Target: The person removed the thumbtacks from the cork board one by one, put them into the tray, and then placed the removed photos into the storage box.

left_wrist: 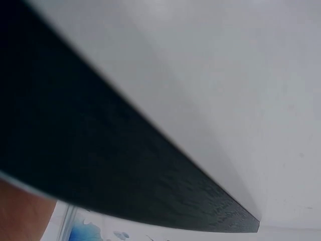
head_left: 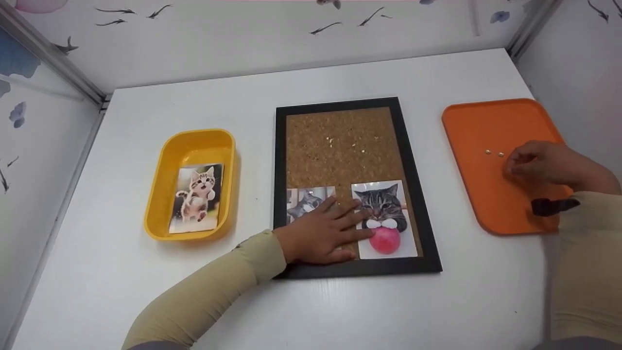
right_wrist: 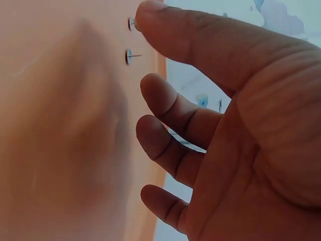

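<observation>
My left hand (head_left: 320, 233) lies with fingers spread over the lower part of a black-framed corkboard (head_left: 345, 141). Its palm and fingers cover much of a grey cat photo (head_left: 308, 201), and some fingertips reach onto a second photo of a tabby cat with a pink ball (head_left: 386, 218). Over the orange tray (head_left: 466, 175), my right hand (head_left: 549, 163) is held low with fingers loosely bent. Two small thumbtacks (head_left: 488, 152) sit on the tray beside its fingertips. In the right wrist view, one thumbtack (right_wrist: 128, 56) stands point out, near the thumb; nothing shows between the fingers.
A yellow bin (head_left: 151, 204) at the left holds a kitten photo (head_left: 197, 199). Several light specks (head_left: 330, 141) dot the upper cork. A dark object (head_left: 554, 206) hangs by the right cuff. Patterned panels (head_left: 243, 39) enclose the white table (head_left: 252, 97).
</observation>
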### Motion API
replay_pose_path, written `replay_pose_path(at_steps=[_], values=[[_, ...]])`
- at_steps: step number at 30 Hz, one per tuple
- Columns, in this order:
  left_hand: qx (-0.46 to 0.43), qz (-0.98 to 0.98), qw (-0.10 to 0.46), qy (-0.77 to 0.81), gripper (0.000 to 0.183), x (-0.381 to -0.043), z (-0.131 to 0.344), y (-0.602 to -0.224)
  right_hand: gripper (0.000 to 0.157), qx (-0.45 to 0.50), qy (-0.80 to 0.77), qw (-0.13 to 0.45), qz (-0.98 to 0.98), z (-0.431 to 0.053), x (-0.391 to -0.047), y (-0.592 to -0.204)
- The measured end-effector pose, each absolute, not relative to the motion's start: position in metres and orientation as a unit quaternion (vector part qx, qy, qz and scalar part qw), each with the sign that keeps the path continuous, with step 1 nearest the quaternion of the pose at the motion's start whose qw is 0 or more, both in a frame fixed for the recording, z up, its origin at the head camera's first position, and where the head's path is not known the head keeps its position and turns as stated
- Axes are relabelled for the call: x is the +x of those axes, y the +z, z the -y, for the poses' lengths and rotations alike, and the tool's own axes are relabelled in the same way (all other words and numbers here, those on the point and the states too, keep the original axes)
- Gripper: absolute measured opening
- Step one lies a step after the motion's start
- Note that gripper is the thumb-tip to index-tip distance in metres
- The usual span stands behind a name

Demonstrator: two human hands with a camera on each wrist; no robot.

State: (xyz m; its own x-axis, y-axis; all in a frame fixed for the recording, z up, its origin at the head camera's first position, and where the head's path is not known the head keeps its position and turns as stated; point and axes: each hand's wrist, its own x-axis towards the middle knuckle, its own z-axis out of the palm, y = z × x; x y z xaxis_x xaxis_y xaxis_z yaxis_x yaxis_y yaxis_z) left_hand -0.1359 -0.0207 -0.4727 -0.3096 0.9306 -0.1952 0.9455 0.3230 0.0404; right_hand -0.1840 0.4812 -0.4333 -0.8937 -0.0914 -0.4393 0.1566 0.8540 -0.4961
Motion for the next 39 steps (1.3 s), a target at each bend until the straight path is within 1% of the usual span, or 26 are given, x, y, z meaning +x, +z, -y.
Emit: replay_pose_path(at_steps=[6,11,21,27,31,33,39], values=[[0.582,-0.807,0.089,-0.043,0.062,-0.1364,0.0203,-0.4718,0.013,-0.007,-0.277,0.235,-0.932,-0.4779,-0.1889,-0.4362],[0.579,-0.81,0.088,-0.047,0.063,-0.1364,0.0211,-0.4723,0.014,-0.013,-0.281,0.238,-0.93,-0.4734,-0.1918,-0.4355],[0.578,-0.81,0.087,-0.044,0.063,-0.1359,0.0215,-0.4726,0.008,-0.028,-0.298,0.243,-0.923,-0.4724,-0.1915,-0.4383],[0.578,-0.81,0.093,-0.041,0.063,-0.1342,0.0222,-0.4723,0.018,-0.017,-0.304,0.253,-0.918,-0.4771,-0.186,-0.4417],[0.575,-0.811,0.096,-0.038,0.063,-0.1341,0.0223,-0.4728,0.019,-0.011,-0.32,0.259,-0.911,-0.4784,-0.1857,-0.4421],[0.575,-0.812,0.095,-0.038,0.063,-0.1343,0.0219,-0.4731,0.021,-0.011,-0.321,0.255,-0.912,-0.4787,-0.1864,-0.4418],[0.578,-0.81,0.087,-0.042,0.063,-0.1356,0.021,-0.4715,0.034,-0.01,-0.318,0.234,-0.919,-0.4775,-0.186,-0.4377]])
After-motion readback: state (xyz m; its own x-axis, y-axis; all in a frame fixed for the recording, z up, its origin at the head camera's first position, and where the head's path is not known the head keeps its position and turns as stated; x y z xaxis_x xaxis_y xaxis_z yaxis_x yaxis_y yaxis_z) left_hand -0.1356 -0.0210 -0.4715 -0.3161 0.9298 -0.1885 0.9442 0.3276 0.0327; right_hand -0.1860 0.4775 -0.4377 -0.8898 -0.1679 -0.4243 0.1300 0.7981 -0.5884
